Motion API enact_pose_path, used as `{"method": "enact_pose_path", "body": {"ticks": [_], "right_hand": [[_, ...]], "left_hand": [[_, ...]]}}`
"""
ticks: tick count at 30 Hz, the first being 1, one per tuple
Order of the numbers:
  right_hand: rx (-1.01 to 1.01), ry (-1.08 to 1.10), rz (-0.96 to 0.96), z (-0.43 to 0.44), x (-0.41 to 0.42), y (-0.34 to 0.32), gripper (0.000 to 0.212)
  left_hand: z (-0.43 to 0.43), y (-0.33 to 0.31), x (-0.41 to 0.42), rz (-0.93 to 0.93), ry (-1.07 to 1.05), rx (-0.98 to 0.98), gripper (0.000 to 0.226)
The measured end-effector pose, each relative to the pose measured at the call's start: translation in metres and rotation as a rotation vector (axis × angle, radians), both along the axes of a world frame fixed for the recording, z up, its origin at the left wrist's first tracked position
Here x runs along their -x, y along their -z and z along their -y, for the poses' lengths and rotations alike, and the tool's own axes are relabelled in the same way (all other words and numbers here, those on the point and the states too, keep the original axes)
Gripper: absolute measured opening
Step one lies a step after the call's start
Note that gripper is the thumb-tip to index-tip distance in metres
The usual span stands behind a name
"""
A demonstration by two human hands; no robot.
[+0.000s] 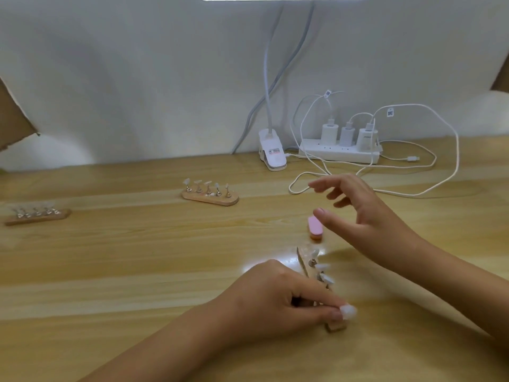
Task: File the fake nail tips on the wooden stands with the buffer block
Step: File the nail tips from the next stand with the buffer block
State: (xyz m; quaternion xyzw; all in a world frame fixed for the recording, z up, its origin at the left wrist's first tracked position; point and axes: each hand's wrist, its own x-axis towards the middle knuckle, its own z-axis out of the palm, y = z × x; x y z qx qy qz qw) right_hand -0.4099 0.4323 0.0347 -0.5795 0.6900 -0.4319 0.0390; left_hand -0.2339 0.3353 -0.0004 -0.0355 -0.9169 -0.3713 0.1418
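Note:
My left hand [278, 296] grips a wooden stand [308, 271] tipped on its edge near the table's front, with white nail tips [323, 274] sticking out to the right. A pink buffer block [314, 228] with an orange underside lies on the table just behind that stand. My right hand [366, 213] hovers over and to the right of the block, fingers spread and holding nothing. Another wooden stand [210, 195] with several white tips stands at mid-table. A third stand [37, 216] sits at the far left.
A white clip lamp base [271, 153] and a power strip [340, 153] with three chargers sit at the back by the wall. White cables [413, 172] loop across the table behind my right hand. A piece of cardboard [13, 117] leans at the left edge.

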Motion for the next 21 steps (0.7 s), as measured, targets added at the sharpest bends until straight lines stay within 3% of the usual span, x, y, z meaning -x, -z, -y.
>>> {"method": "enact_pose_path", "body": {"ticks": [3, 6, 8, 12, 17, 21], "right_hand": [[-0.256, -0.081, -0.032, -0.009, 0.002, -0.013, 0.029], [-0.677, -0.147, -0.343, -0.028, 0.008, -0.017, 0.022], [-0.822, -0.187, -0.457, -0.047, 0.005, -0.018, 0.025], [-0.793, -0.075, -0.339, -0.069, -0.029, -0.006, 0.056], [-0.571, 0.145, -0.525, -0.070, -0.062, 0.020, 0.033], [-0.614, 0.208, -0.263, -0.095, -0.036, 0.011, 0.030]], "left_hand": [[0.003, -0.001, -0.007, -0.028, -0.029, 0.093, 0.018], [0.003, -0.004, -0.010, -0.064, -0.040, 0.211, 0.021], [0.000, -0.006, -0.012, -0.088, -0.054, 0.259, 0.024], [-0.006, -0.006, -0.011, -0.209, -0.091, 0.451, 0.021], [-0.011, -0.006, -0.010, -0.222, -0.101, 0.490, 0.016], [-0.007, -0.010, -0.011, -0.382, -0.057, 0.443, 0.009]]}}
